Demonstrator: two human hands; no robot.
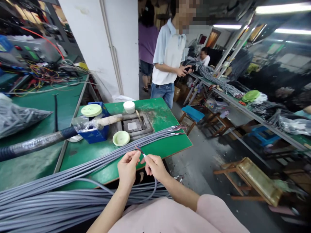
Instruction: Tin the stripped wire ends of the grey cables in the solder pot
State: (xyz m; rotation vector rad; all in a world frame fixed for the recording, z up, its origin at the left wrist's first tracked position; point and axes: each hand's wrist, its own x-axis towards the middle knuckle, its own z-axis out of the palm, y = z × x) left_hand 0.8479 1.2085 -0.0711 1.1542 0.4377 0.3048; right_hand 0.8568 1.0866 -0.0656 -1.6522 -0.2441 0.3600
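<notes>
My right hand [155,165] is closed on a grey cable [155,187], just below the white band [144,155] near its end. Several thin coloured wires [139,148] fan out of that end. My left hand [129,165] pinches at these wires with thumb and forefinger; which strands it holds is too small to tell. Just beyond my hands, a bundle of grey cables [104,152] lies across the green table [160,111], its stripped ends [178,129] towards the right corner. A thicker bundle of grey cables [48,205] runs below, in front of my body.
A dark metal-framed pot [145,129] is set on the table, with a cream dish [121,138], a white jar [129,107] and a blue box [96,134] joined to a hose [36,144]. A wooden stool [257,178] stands right. A person [167,61] stands beyond the table.
</notes>
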